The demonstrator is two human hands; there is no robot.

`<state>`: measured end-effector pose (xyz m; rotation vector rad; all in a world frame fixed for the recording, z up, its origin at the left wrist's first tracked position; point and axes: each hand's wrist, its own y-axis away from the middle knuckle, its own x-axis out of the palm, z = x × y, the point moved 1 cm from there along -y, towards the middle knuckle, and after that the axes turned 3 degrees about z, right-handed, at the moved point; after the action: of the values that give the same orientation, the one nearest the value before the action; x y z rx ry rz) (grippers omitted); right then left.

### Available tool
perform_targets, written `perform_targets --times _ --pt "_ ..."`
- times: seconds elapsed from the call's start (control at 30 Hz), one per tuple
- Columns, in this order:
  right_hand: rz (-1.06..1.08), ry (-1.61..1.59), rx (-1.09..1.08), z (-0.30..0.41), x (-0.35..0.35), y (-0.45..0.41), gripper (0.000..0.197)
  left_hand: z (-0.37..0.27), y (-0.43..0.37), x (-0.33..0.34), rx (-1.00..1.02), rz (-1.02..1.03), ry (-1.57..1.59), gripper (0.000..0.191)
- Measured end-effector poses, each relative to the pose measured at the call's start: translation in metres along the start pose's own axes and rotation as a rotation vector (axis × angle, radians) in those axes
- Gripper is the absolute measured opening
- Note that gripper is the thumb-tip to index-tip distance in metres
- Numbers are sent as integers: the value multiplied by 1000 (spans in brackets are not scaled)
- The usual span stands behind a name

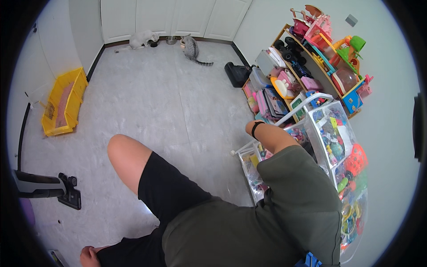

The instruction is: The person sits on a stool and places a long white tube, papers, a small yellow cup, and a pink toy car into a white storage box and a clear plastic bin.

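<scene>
My left hand (89, 257) is at the lower left edge, beside the hem of my black shorts (130, 250), its fingers partly bent; no object shows in it. On the right, my bent arm with a black band reaches to the white toy rack (305, 103). Only a small part of my right hand (250, 126) shows past the band, and its fingers are hidden. Near it are clear bins of small toys and the rack's lower tube frame. My bare knee (125, 150) is at the middle left, above the grey floor.
A wooden shelf (287, 30) full of toys and books stands at the right wall, a black case (237, 74) beside it. Two cats (141, 39) are near metal bowls (171, 40) by white cabinets. A yellow litter tray (80, 96) and a floor vacuum (40, 185) are left.
</scene>
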<state>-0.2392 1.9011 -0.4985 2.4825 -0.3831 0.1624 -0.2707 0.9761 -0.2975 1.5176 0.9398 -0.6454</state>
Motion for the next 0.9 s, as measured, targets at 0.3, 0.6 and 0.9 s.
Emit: perform_targets --times 0.3,0.6,0.9 --pt "-422 -1664 -833 -119 -124 -14 38 -85 9 8 -2 -177 63 39" --pt "-205 -3203 -1293 -178 -179 -155 22 -93 -28 -16 -64 6 62 34" --pt "-82 -3617 -1065 -219 -188 -197 38 -52 -70 -21 -116 217 178 31"
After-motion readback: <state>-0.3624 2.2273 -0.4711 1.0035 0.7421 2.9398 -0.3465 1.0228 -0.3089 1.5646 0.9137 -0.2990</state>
